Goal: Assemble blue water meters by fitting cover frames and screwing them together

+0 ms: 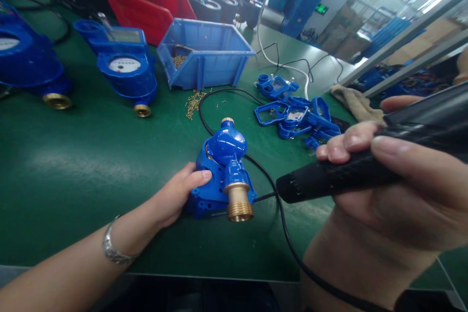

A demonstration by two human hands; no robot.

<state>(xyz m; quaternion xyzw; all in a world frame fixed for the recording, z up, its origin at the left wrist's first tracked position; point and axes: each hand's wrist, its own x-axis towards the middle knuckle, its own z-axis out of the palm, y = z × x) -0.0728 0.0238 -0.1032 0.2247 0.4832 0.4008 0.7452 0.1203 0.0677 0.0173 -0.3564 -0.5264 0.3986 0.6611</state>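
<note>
Wears a shiny, silver-coloured metal bracelet (110, 243) around the left wrist, formed as a wide curved band and worked with a raised pattern too small to read in detail. Has a bare left forearm (69, 273) and a bare right forearm (351, 258). Shows short, plain nails on both the bare left hand (179, 187) and the bare right hand (409, 195). Reveals seemingly dark-blue clothing (241, 296) below the smooth green worktop (175, 253), too deep in shadow to tell the cut.

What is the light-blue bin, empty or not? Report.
Not empty: brass screws show inside the light-blue bin, near its left end. Cannot tell how full: part of it is hidden.
</note>
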